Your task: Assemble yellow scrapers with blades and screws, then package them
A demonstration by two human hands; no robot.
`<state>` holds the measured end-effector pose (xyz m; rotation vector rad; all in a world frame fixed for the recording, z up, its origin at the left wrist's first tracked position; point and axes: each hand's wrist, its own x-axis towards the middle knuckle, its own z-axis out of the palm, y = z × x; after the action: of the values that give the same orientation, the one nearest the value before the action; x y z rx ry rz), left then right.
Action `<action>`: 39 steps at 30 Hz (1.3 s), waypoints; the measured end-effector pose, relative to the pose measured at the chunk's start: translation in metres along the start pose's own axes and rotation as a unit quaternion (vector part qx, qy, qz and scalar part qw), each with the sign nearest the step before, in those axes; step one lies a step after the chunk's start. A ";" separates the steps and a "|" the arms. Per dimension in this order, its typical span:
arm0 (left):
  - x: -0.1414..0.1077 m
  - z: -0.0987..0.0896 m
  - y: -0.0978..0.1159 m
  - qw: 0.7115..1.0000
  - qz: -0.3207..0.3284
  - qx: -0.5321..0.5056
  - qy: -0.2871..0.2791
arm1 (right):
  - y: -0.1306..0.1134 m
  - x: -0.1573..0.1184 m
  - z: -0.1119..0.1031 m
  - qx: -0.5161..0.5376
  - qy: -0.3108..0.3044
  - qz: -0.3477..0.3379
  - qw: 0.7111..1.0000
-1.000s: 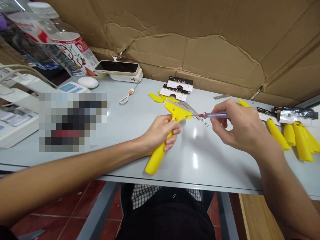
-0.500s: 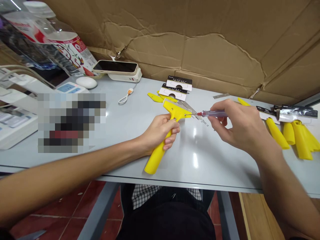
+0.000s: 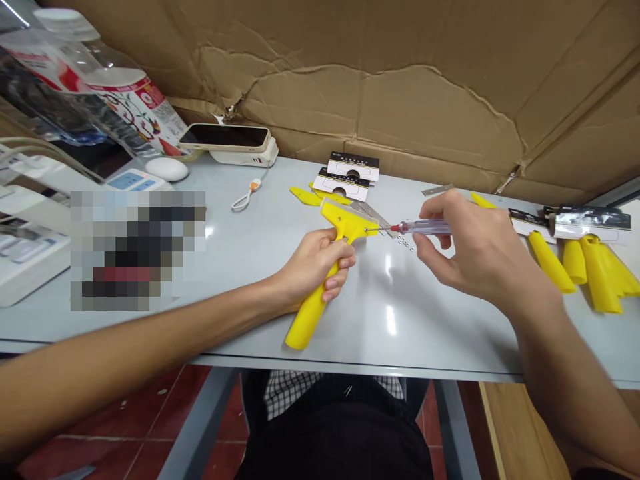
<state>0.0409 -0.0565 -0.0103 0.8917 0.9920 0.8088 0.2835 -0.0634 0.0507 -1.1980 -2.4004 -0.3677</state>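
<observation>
My left hand (image 3: 325,263) is wrapped round the handle of a yellow scraper (image 3: 309,317), whose wide head points away from me. In my right hand (image 3: 465,253) is a screwdriver with a clear purplish handle (image 3: 425,227), held level between thumb and fingers. Its thin shaft reaches left, and the tip meets the screw spot at the right end of the scraper head. Just behind the head lie metal blades (image 3: 375,217) and yellow plastic pieces (image 3: 305,195). Several small nuts (image 3: 406,243) are scattered beneath the screwdriver.
Black-and-white cards (image 3: 343,183) lie at the back by the cardboard wall (image 3: 425,120). Finished-looking yellow scrapers (image 3: 603,277) are grouped at the right. A phone (image 3: 225,137), a white mouse (image 3: 167,169), bottles (image 3: 135,107) and power strips (image 3: 30,260) occupy the left.
The view has shifted slightly, so things at the back appear a little farther left. Both hands keep their grips, with the screwdriver tip still at the scraper head.
</observation>
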 end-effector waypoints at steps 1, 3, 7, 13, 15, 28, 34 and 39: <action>0.000 0.000 0.000 1.000 0.001 0.000 0.000 | 0.000 0.000 -0.001 0.010 -0.004 -0.008 1.000; 0.000 0.000 0.000 1.000 0.004 -0.002 0.000 | 0.000 0.000 0.000 0.005 0.001 -0.016 1.000; 0.000 0.001 0.000 1.000 -0.001 -0.006 0.005 | -0.001 0.000 0.004 -0.053 0.033 -0.014 0.998; 0.000 0.000 0.001 1.000 0.003 -0.004 -0.001 | -0.002 0.000 -0.001 -0.005 -0.013 0.014 1.000; -0.001 0.000 0.000 1.000 0.003 -0.003 0.001 | -0.001 0.000 -0.002 0.002 -0.023 0.017 1.000; -0.001 0.001 0.001 1.000 -0.002 -0.001 0.001 | -0.001 0.001 -0.003 0.004 -0.018 0.010 1.000; -0.001 0.001 0.001 1.000 -0.003 -0.002 0.002 | -0.001 0.000 0.000 -0.002 -0.009 0.010 1.000; -0.001 0.001 0.001 1.000 0.000 -0.006 0.001 | -0.001 0.000 0.000 0.012 -0.012 -0.002 1.000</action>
<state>0.0412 -0.0573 -0.0090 0.8813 0.9891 0.8149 0.2825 -0.0642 0.0504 -1.1941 -2.4209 -0.3271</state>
